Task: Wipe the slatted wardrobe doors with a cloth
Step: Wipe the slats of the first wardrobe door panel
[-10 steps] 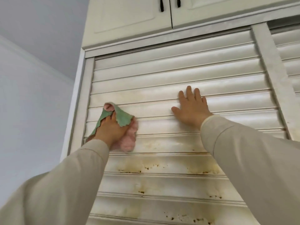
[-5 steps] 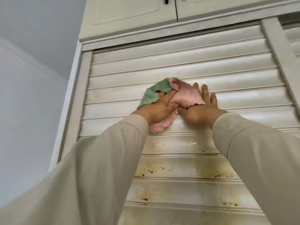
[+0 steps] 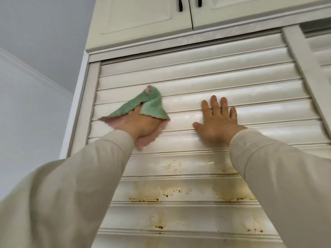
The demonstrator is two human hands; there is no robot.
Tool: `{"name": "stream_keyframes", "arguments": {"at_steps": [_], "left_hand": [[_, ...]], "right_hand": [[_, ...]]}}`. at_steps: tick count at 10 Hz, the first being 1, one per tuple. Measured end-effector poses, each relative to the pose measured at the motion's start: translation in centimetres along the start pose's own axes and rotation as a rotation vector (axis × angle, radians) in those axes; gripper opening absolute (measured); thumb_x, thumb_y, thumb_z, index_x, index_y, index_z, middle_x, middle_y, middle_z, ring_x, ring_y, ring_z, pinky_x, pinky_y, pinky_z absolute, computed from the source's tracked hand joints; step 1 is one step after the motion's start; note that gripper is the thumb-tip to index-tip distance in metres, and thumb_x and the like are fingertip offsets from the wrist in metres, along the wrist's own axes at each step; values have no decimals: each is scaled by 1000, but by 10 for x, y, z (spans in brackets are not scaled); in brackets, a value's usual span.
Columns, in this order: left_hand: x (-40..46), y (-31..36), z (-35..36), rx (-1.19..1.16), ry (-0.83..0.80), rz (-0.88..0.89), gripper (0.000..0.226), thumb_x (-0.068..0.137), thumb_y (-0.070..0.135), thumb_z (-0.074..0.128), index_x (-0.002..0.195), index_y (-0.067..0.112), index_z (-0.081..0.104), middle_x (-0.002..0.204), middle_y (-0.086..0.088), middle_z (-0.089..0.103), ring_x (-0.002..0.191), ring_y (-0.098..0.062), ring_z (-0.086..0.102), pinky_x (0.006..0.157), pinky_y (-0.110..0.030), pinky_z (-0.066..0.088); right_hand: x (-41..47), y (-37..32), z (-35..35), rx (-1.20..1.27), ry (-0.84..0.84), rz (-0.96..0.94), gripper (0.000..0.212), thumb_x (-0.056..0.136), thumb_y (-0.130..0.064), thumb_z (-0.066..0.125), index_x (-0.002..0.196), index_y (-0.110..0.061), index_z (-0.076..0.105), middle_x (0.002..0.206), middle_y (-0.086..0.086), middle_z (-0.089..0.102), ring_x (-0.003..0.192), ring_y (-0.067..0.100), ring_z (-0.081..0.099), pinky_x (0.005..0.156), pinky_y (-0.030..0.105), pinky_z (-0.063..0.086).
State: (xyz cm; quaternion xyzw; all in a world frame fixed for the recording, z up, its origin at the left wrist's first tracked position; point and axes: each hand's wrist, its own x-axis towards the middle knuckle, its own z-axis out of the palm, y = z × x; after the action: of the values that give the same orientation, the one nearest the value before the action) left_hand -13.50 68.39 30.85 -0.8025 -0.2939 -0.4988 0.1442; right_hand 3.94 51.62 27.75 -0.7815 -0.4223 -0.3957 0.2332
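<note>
A green and pink cloth is pressed against the upper slats of the slatted door, near its left edge, by the left hand, whose fingers are hidden under the fabric. The right hand is laid flat beside it, fingers spread, nothing held. Brown stains are seen on the lower slats.

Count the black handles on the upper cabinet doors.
2. One black handle sits on the left upper door, the other black handle on the right door; their tops are cut off by the frame's edge.
</note>
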Motion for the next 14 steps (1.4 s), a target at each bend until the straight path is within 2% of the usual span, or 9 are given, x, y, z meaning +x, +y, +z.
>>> {"name": "stream_keyframes", "arguments": {"at_steps": [1, 2, 3, 5, 6, 7, 8, 9, 14], "left_hand": [[-25, 68, 0, -9, -52, 329, 64, 96, 57, 43, 153, 32, 28, 155, -8, 34, 144, -28, 29, 118, -40, 21], [-13, 59, 14, -194, -113, 280, 72, 101, 53, 42, 158, 34, 4, 164, 1, 7, 150, -14, 3, 108, -11, 17], [-19, 15, 13, -386, 48, 105, 65, 102, 50, 45, 156, 35, 12, 146, 21, 37, 128, 7, 44, 93, -8, 34], [-30, -99, -17, -215, 159, -465, 92, 85, 76, 37, 152, 14, 32, 157, -18, 29, 146, -36, 24, 120, -52, 16], [-20, -71, 10, -268, -161, -422, 80, 89, 79, 27, 137, 22, 54, 149, -13, 45, 142, -38, 35, 118, -56, 20], [-17, -14, 39, -95, -196, -252, 87, 54, 98, 47, 109, 32, 60, 121, -22, 62, 110, -54, 60, 80, -82, 41], [-55, 74, 21, -138, -262, 16, 55, 75, 63, 62, 115, 26, 64, 108, -10, 70, 92, -33, 71, 72, -48, 57], [-74, 130, 12, -60, -94, 321, 74, 88, 47, 59, 151, 24, 31, 153, -8, 37, 140, -27, 33, 116, -37, 23], [-92, 80, 28, -20, -69, -254, 100, 82, 83, 16, 158, 17, 10, 160, -11, 18, 146, -35, 17, 120, -50, 17]], "right_hand": [[0, -1, -1, 17, -2, 19, 85, 92, -71, 28, 154, -33, -17, 159, -1, -32, 144, 28, -33, 118, 51, -14], [-1, 0, -2, 37, 1, 18, 84, 91, -72, 27, 155, -35, -15, 160, -2, -30, 145, 26, -32, 119, 50, -14], [-2, 3, -3, -2, 5, -5, 84, 94, -67, 28, 155, -30, -16, 160, 0, -31, 145, 28, -31, 119, 51, -12], [1, 2, 1, -10, 16, 6, 83, 95, -65, 28, 154, -30, -18, 159, 0, -33, 145, 29, -32, 119, 52, -12], [1, 3, 2, 3, 17, 3, 83, 95, -65, 28, 154, -30, -18, 159, 0, -33, 145, 28, -32, 119, 52, -12], [1, 3, 2, 1, 26, -7, 83, 96, -64, 29, 155, -30, -18, 159, 1, -32, 145, 29, -31, 119, 52, -12], [-4, 3, -3, 39, 18, -33, 84, 95, -56, 38, 156, -29, -13, 161, 2, -29, 147, 29, -28, 120, 51, -10], [-12, 12, -16, 25, -14, -86, 91, 89, -47, 55, 158, -29, -2, 163, 2, -23, 149, 28, -20, 122, 48, -3], [-62, 148, -30, 31, 289, 32, 63, 99, -44, 40, 152, -13, 25, 164, 14, 8, 150, 33, 6, 120, 48, 10]]}}
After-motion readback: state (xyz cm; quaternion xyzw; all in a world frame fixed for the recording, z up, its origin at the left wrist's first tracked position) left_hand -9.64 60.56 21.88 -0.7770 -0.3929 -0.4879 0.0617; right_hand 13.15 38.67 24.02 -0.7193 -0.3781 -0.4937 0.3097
